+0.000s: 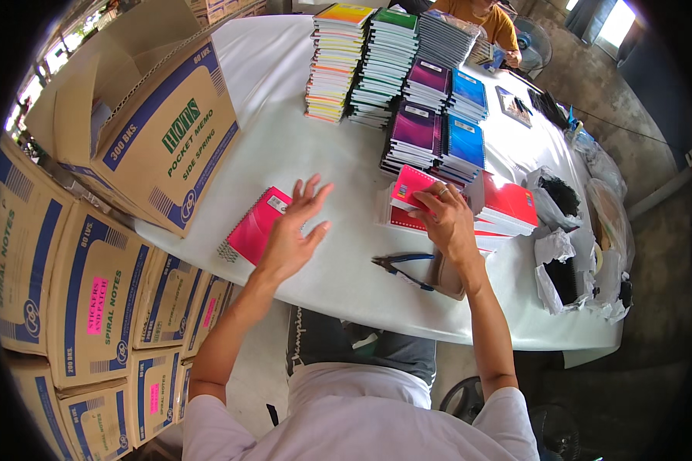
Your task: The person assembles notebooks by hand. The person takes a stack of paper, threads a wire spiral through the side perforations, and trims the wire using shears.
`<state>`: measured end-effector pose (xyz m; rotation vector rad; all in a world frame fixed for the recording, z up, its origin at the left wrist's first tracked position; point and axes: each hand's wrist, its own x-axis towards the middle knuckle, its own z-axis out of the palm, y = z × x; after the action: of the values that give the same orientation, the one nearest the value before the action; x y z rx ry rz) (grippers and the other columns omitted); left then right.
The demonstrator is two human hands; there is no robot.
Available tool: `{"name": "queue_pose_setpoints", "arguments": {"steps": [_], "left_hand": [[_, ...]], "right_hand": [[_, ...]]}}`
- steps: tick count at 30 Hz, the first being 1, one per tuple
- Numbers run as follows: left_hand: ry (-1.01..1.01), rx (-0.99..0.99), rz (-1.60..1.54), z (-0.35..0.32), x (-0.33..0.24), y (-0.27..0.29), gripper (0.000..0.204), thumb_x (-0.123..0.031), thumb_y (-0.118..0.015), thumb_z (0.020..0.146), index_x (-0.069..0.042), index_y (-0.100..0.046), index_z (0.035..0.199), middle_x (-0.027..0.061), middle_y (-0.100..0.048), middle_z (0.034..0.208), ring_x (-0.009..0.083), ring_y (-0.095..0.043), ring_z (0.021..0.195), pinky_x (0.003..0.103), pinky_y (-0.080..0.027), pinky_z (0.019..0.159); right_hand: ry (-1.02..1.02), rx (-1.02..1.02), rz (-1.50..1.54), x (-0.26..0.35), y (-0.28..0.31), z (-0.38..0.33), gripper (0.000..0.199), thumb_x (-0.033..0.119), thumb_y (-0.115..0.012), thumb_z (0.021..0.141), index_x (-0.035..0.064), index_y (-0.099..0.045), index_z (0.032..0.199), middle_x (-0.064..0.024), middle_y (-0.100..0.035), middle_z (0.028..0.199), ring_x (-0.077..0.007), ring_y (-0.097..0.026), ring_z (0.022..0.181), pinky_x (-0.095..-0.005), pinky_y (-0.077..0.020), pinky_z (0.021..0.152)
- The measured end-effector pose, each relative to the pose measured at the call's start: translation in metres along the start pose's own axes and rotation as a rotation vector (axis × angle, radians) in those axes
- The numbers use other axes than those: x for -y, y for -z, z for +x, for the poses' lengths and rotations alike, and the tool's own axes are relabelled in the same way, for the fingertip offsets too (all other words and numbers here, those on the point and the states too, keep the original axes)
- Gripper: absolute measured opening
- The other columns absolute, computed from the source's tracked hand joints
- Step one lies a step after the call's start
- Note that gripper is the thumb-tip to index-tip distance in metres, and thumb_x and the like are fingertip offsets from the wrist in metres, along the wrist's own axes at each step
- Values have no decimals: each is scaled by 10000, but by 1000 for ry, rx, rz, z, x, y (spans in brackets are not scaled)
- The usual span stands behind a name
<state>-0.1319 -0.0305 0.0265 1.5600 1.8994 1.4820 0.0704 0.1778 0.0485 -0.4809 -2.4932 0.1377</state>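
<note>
My left hand (292, 237) is raised with its fingers spread, and nothing is in it. Close beside that hand lies a small stack of pink spiral notebooks (254, 229), its coil along the left edge. My right hand (451, 220) pinches the right edge of a small red spiral notebook (412, 183), which sits tilted over other red notebooks. To the right of this hand is another pile of red notebooks (509, 198), partly covered by the hand. Pliers with blue handles (404, 269) lie on the table just below my right hand, next to a small brown cardboard piece (447, 278).
Purple notebooks (414, 127), blue notebooks (464, 138), green notebooks (388, 61) and yellow notebooks (337, 54) stand in stacks farther back. An open carton (169, 146) is at the left, above stacked cartons (96, 292). Plastic-wrapped black coils (565, 280) lie right. A person (484, 19) sits across the table.
</note>
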Motion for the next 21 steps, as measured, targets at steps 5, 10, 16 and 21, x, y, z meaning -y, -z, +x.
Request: {"name": "queue_pose_setpoints", "arguments": {"steps": [5, 10, 16, 21], "left_hand": [[28, 71, -106, 8, 1, -39, 644, 0, -644, 872, -172, -452, 1462, 160, -370, 1545, 344, -198, 1487, 410, -233, 1191], [89, 109, -191, 18, 8, -68, 635, -22, -636, 889, -176, -436, 1471, 155, -340, 1563, 357, -170, 1487, 399, -262, 1178], [62, 69, -192, 25, 9, -83, 664, -18, -635, 880, -182, -412, 1483, 176, -370, 1538, 343, -215, 1476, 382, -237, 1189], [58, 67, -159, 29, 11, -87, 671, -9, -628, 887, -148, -390, 1499, 156, -374, 1545, 280, -249, 1476, 361, -232, 1182]], "right_hand": [[-8, 38, 39, -2, 5, 2, 235, 184, -753, 786, 55, -729, 982, -84, -659, 995, -290, -596, 926, -408, -511, 810], [-1, 38, 83, -4, 10, 6, 221, 176, -745, 795, 49, -731, 976, -91, -662, 974, -295, -603, 900, -407, -514, 797], [25, 28, 87, -6, 8, 5, 200, 163, -728, 813, 36, -727, 968, -106, -657, 952, -295, -608, 891, -410, -513, 792], [60, 15, 88, -8, 7, 7, 190, 155, -719, 824, 25, -719, 962, -108, -660, 919, -294, -618, 872, -408, -522, 762]]}}
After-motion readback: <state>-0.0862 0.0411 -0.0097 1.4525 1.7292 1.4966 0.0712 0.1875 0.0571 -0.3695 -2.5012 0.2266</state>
